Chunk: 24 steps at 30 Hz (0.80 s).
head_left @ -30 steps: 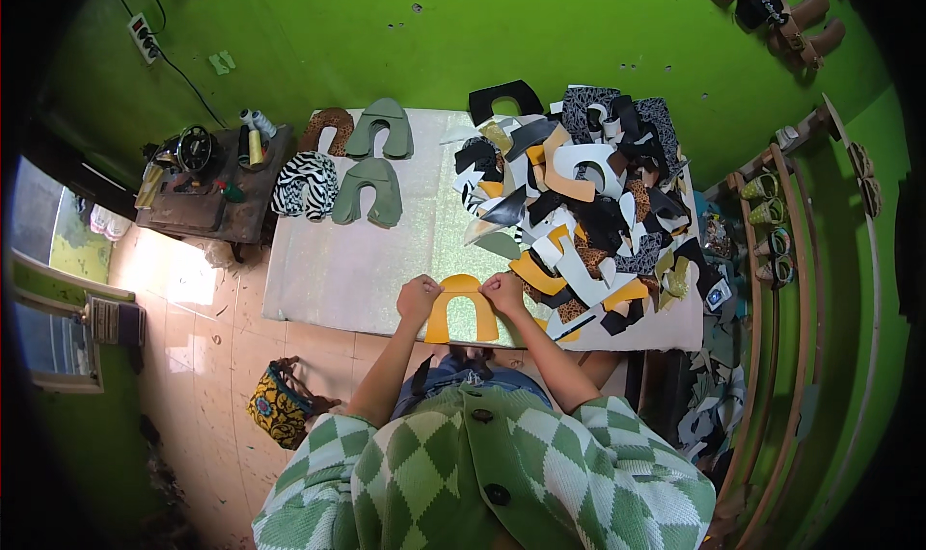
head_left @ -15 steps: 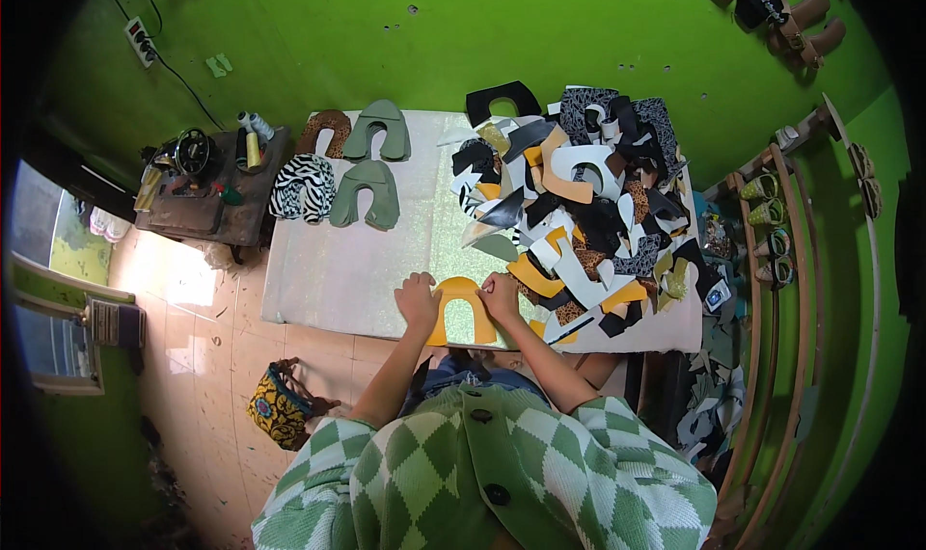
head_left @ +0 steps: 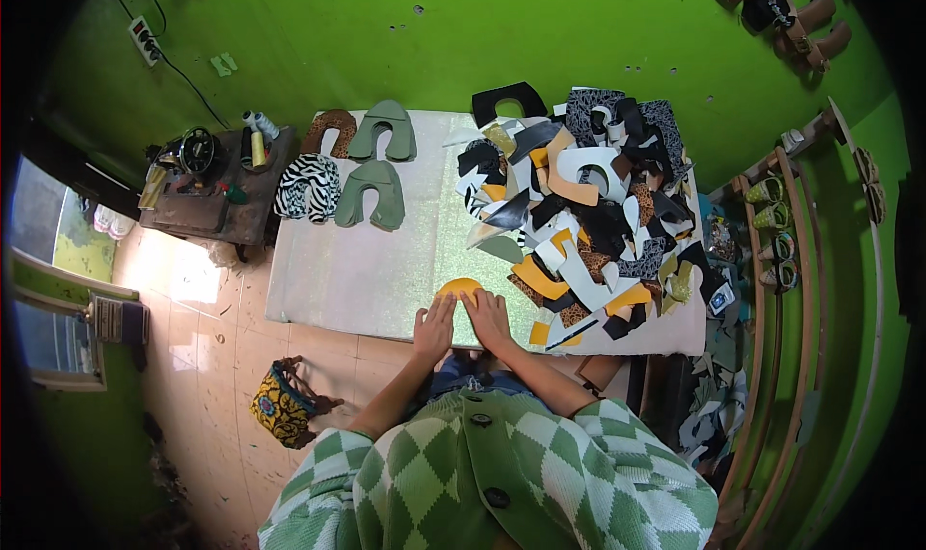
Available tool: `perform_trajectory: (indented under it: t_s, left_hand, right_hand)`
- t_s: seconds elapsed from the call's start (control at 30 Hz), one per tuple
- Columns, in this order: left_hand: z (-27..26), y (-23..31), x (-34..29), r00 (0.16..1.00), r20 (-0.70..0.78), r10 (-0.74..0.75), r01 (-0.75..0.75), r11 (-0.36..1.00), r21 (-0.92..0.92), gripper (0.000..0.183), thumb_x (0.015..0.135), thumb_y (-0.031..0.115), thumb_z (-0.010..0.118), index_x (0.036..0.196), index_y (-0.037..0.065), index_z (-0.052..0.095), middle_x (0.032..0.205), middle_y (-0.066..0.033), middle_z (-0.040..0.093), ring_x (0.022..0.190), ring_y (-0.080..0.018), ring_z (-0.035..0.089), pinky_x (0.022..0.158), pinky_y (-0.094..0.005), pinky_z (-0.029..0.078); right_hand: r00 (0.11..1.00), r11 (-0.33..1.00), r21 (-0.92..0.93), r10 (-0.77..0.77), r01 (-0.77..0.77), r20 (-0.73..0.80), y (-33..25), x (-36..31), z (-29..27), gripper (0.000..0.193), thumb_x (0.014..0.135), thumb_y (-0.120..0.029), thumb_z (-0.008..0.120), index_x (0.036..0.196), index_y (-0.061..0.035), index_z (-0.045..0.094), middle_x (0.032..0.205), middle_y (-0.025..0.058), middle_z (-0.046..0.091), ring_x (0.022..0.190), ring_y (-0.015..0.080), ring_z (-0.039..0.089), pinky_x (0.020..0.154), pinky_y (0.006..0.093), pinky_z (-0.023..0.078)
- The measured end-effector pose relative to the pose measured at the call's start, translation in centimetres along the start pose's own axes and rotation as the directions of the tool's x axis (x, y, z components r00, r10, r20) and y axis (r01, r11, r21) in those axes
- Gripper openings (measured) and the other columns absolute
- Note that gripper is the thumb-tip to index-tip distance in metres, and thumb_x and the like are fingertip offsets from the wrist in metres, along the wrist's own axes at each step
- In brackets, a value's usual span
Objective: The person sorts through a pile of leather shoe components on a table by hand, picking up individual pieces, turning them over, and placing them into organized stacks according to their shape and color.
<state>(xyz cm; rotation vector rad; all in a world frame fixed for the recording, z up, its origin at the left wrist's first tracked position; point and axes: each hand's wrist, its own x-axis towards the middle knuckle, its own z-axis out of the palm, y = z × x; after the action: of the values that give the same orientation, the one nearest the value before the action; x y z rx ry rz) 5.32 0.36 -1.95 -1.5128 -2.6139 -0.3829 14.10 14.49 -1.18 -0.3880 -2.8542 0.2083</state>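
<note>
A yellow arch-shaped piece of sheet material [head_left: 460,285], like a shoe upper, lies at the near edge of the table [head_left: 371,280]. Only its curved top shows; my hands cover the rest. My left hand [head_left: 434,326] rests flat on its left side, and my right hand [head_left: 488,321] on its right side. Both have fingers stretched forward and thumbs close together. At the far left of the tabletop lie similar arch pieces: two sage green ones [head_left: 384,116], a zebra-striped one [head_left: 292,179] and a leopard-print one [head_left: 335,120].
Mixed cut scraps [head_left: 588,266] in black, white, yellow and prints heap over the table's right side. A sewing machine [head_left: 198,152] with thread cones [head_left: 258,148] stands on a small wooden table at left. Sandals [head_left: 772,215] hang on a right-hand rack. A patterned bag [head_left: 280,407] sits on the floor.
My hands have gone from gripping the yellow piece's outer edges to lying flat over it, closer together and slightly nearer me. The piece's legs are now covered.
</note>
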Motion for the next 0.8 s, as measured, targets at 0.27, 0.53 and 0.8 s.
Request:
perform_trajectory:
  t_s: [0.27, 0.53, 0.8]
  left_hand:
    - [-1.5, -0.2, 0.0, 0.987, 0.105, -0.123, 0.124, 0.992, -0.004, 0.048, 0.092, 0.02, 0.049, 0.14, 0.012, 0.049, 0.144, 0.0013, 0.047, 0.131, -0.0242, 0.042, 0.102, -0.0415, 0.031]
    - [-1.8, -0.7, 0.0, 0.968, 0.094, -0.233, 0.237, 0.971, -0.037, 0.047, 0.091, 0.021, 0.052, 0.136, 0.009, 0.051, 0.138, -0.0036, 0.052, 0.129, -0.0275, 0.042, 0.101, -0.0427, 0.033]
    - [0.3, 0.7, 3.9, 0.784, 0.078, -0.616, 0.6, 0.72, -0.348, 0.032, 0.083, 0.021, 0.069, 0.111, 0.008, 0.06, 0.109, -0.0122, 0.062, 0.099, -0.0319, 0.058, 0.085, -0.0426, 0.048]
  right_hand:
    - [0.983, 0.984, -0.02, 0.179, -0.178, 0.05, 1.7, -1.6, -0.9, 0.049, 0.088, -0.01, 0.052, 0.134, -0.0299, 0.056, 0.097, 0.0074, 0.048, 0.092, 0.0239, 0.049, 0.077, 0.0393, 0.036]
    - [0.924, 0.91, 0.164, 0.376, -0.381, 0.06, 1.9, -2.1, -2.1, 0.033, 0.091, -0.013, 0.054, 0.121, -0.0197, 0.066, 0.095, 0.0091, 0.053, 0.092, 0.0267, 0.054, 0.077, 0.0402, 0.04]
    - [0.686, 0.522, 0.501, 0.691, -0.69, 0.225, 2.6, 0.0, -1.9, 0.03, 0.076, -0.022, 0.074, 0.104, -0.0112, 0.071, 0.076, 0.0091, 0.07, 0.073, 0.0274, 0.068, 0.068, 0.0393, 0.053]
